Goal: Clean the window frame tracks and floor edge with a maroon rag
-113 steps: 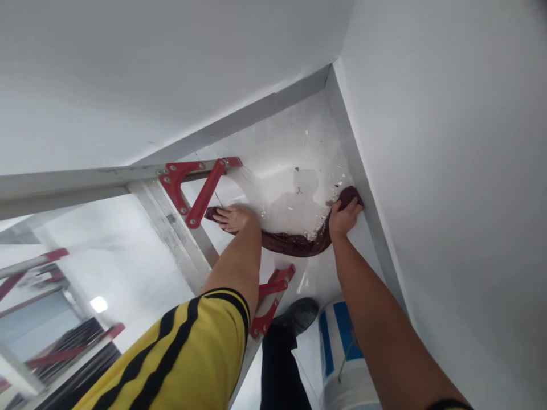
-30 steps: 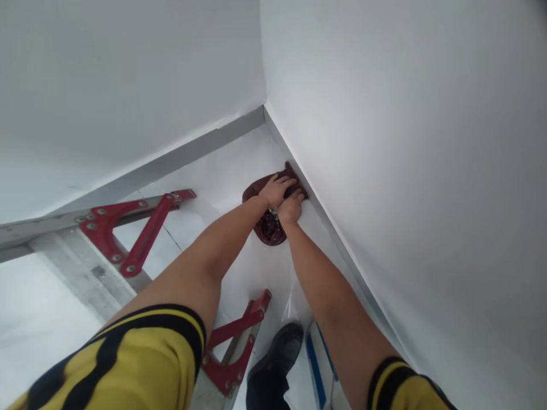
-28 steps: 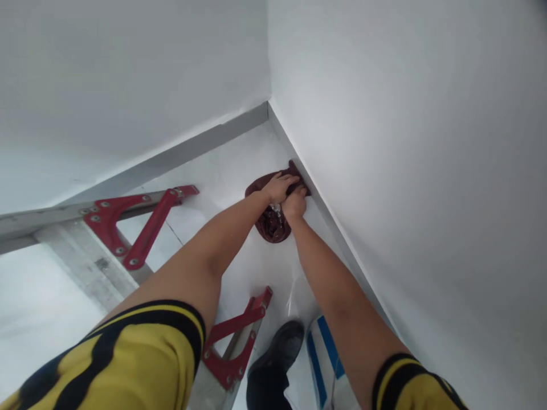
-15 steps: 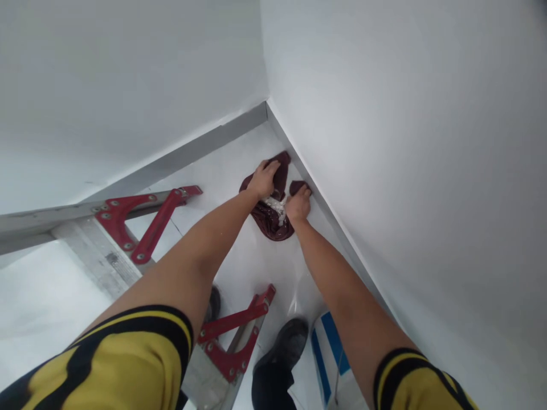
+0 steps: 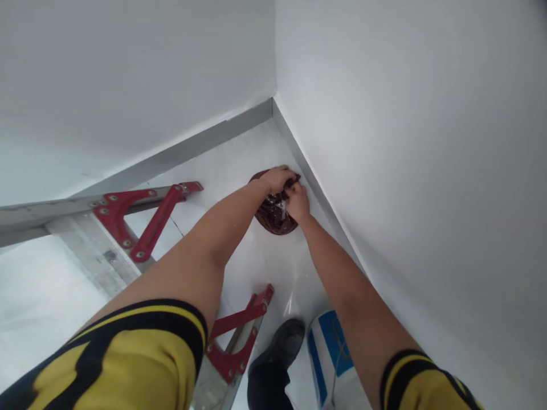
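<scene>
Reaching down to the floor [image 5: 239, 171], both hands met on a dark red cloth [image 5: 276, 216] that lay bunched in the corner, just beside the grey baseboard [image 5: 205, 142] of the right wall [image 5: 405, 142]. The left hand [image 5: 278, 177] was closed over the upper edge of the cloth, with its fingers curled down on the fabric. The right hand [image 5: 298, 202] was closed too, and it pinched the cloth from the side nearer the wall. The two hands touched each other or were very close; I could not tell which. Between them a few small white bits showed inside the folds, but they were too small to name. The lower part of the cloth bulged out round and rested on the white floor.

Both arms came from yellow sleeves [image 5: 141, 364] with black stripes.

To the left stood a ladder [image 5: 81, 239] of grey metal with red brackets [image 5: 141, 219], well apart from the cloth. Another red bracket of it was lower, near the middle of the bottom edge. Just to the right of that bracket a black shoe [image 5: 284, 344] stood on the floor, and beside the shoe there was a white bucket [image 5: 335, 359] with a blue band, partly behind the right arm. The left wall [image 5: 128, 74] was plain and white, and it met the right one at the corner above the hands.
</scene>
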`<state>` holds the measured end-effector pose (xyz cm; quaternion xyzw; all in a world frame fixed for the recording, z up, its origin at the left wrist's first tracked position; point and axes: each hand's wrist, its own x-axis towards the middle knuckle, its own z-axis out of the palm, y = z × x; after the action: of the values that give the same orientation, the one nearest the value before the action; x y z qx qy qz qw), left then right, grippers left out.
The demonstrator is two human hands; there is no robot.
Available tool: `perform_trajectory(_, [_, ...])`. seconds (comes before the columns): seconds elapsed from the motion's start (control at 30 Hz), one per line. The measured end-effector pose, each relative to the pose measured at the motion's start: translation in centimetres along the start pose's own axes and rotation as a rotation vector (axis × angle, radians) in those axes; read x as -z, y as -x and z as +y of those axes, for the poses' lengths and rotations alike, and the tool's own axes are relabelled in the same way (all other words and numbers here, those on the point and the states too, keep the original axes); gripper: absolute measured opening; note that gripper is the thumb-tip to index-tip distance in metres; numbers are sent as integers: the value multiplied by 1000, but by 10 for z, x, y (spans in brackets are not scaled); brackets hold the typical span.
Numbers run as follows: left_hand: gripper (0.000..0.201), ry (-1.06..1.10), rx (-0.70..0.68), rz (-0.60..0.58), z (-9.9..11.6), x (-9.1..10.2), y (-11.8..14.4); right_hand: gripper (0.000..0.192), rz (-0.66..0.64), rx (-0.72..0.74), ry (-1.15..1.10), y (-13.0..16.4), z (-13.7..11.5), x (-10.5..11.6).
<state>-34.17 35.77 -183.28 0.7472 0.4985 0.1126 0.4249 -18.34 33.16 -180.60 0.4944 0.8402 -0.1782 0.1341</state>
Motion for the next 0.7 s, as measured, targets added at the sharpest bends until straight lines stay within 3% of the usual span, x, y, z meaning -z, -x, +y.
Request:
perform_trajectory(0.07, [42,-6,54,-91,-3,3,13,50,14,31,-33,21,6,-1])
perform_trajectory(0.13, [49,-11,130,-69,-6,4,30,53,58,-12,-84,36,9,-2])
perform_trajectory(0.23, [83,22,213,-64,-8,-1,58,57,94,-104,-167,52,-1,-9])
perform_trajectory(0.3, [113,30,199,-169,-9,-8,71,86,99,-166,-194,61,-17,-18])
perform_trajectory(0.4, [127,-34,128,-263,-9,-20,80,124,122,-251,-162,71,-39,-35])
perform_trajectory(0.6, [123,-65,50,-185,7,-42,69,115,150,-311,-89,73,-49,-53])
perform_trajectory(0.7, [122,-58,14,-177,16,-45,63,102,124,-230,-100,74,-38,-50])
